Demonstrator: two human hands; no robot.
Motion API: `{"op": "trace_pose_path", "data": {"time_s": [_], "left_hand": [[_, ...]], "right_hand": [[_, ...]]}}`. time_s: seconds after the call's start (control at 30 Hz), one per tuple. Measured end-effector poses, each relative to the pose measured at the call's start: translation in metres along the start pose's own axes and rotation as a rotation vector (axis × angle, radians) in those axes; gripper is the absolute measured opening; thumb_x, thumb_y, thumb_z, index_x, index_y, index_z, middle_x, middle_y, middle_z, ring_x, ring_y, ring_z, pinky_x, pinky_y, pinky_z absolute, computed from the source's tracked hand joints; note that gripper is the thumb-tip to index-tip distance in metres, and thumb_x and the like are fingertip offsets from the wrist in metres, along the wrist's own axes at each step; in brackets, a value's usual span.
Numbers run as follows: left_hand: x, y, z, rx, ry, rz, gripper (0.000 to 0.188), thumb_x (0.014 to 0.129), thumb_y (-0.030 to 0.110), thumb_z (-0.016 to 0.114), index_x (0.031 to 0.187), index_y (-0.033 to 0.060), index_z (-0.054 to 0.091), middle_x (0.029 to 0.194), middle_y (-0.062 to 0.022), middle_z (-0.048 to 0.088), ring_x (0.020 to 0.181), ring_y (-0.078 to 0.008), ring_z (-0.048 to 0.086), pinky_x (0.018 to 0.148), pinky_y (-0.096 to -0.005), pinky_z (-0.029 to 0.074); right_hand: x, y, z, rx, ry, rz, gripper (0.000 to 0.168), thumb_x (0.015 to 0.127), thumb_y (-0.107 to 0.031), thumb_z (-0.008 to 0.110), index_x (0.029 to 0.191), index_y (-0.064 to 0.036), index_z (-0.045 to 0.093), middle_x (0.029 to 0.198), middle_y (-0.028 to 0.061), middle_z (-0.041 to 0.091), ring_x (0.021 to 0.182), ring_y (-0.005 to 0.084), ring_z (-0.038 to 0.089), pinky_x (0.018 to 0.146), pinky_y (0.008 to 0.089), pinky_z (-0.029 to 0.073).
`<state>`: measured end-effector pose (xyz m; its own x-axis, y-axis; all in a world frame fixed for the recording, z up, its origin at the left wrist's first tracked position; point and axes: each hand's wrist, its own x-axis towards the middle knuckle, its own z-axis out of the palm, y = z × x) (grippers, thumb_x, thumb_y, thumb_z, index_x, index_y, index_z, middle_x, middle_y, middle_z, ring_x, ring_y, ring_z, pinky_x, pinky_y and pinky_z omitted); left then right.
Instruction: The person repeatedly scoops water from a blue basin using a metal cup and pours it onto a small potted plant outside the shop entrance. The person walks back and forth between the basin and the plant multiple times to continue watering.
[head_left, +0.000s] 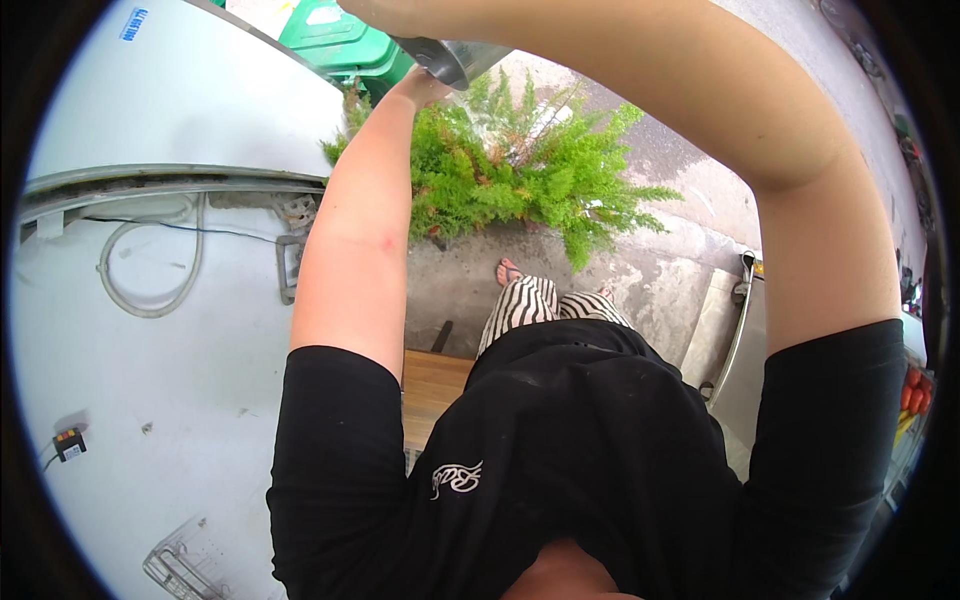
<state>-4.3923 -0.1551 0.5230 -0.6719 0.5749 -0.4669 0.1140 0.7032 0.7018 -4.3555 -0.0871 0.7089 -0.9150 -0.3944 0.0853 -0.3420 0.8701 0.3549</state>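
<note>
A grey metal container (448, 63) is tilted at the top, partly behind my right forearm. My left hand (429, 87) is against its lower side, and its fingers are mostly hidden. Across the top edge reaches my right hand (373, 13), cut off by the frame, so its grip does not show. Pale streaks like running water (477, 112) lie just below the container, over a bushy green plant (495, 176) with some brown sprigs.
Green lidded bin (341, 45) behind the plant. White wall (187, 360) at left with a looped grey hose (105, 262) and a wire rack (176, 562). Wooden surface (435, 382) beside my body. A metal-edged cabinet or cart (739, 352) stands at right. Concrete ground (652, 270) around my sandalled feet.
</note>
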Motion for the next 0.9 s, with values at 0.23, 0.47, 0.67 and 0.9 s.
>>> {"op": "trace_pose_path", "data": {"time_s": [0.23, 0.47, 0.67, 0.9], "left_hand": [[-0.013, -0.007, -0.018, 0.883, 0.098, 0.129, 0.021, 0.082, 0.030, 0.052, 0.094, 0.0135, 0.049, 0.076, -0.0032, 0.058, 0.062, -0.0165, 0.054, 0.058, -0.0336, 0.043], [0.004, 0.005, -0.014, 1.749, -0.221, 0.368, 0.028, 0.081, 0.029, 0.050, 0.101, 0.0097, 0.056, 0.096, -0.0076, 0.060, 0.096, -0.0217, 0.057, 0.082, -0.0355, 0.044], [0.007, -0.010, -0.030, 1.020, -0.062, -0.019, 0.022, 0.073, 0.020, 0.055, 0.089, 0.0074, 0.062, 0.090, -0.0135, 0.062, 0.083, -0.0277, 0.060, 0.076, -0.0394, 0.047], [-0.015, -0.011, -0.052, 0.833, 0.163, -0.065, 0.015, 0.067, 0.013, 0.052, 0.077, 0.0052, 0.061, 0.085, -0.0163, 0.061, 0.083, -0.0299, 0.058, 0.074, -0.0373, 0.046]], "right_hand": [[0.002, -0.015, -0.001, 0.052, 0.089, -0.106, 0.015, 0.072, -0.017, 0.058, 0.083, -0.011, 0.067, 0.081, 0.0027, 0.065, 0.077, 0.0177, 0.061, 0.058, 0.0336, 0.044], [-0.010, -0.012, -0.007, -0.073, 0.031, -0.104, 0.020, 0.060, -0.008, 0.067, 0.080, -0.007, 0.066, 0.079, 0.0104, 0.063, 0.075, 0.0317, 0.061, 0.049, 0.0492, 0.047], [-0.031, 0.027, -0.005, -0.023, 0.111, -0.005, 0.015, 0.069, -0.015, 0.059, 0.082, -0.010, 0.067, 0.080, 0.0057, 0.064, 0.076, 0.0223, 0.061, 0.055, 0.0386, 0.046], [-0.082, 0.098, 0.048, -0.016, 0.220, 0.264, 0.011, 0.068, -0.013, 0.056, 0.068, -0.009, 0.066, 0.071, 0.0112, 0.064, 0.068, 0.0220, 0.062, 0.057, 0.0349, 0.047]]}}
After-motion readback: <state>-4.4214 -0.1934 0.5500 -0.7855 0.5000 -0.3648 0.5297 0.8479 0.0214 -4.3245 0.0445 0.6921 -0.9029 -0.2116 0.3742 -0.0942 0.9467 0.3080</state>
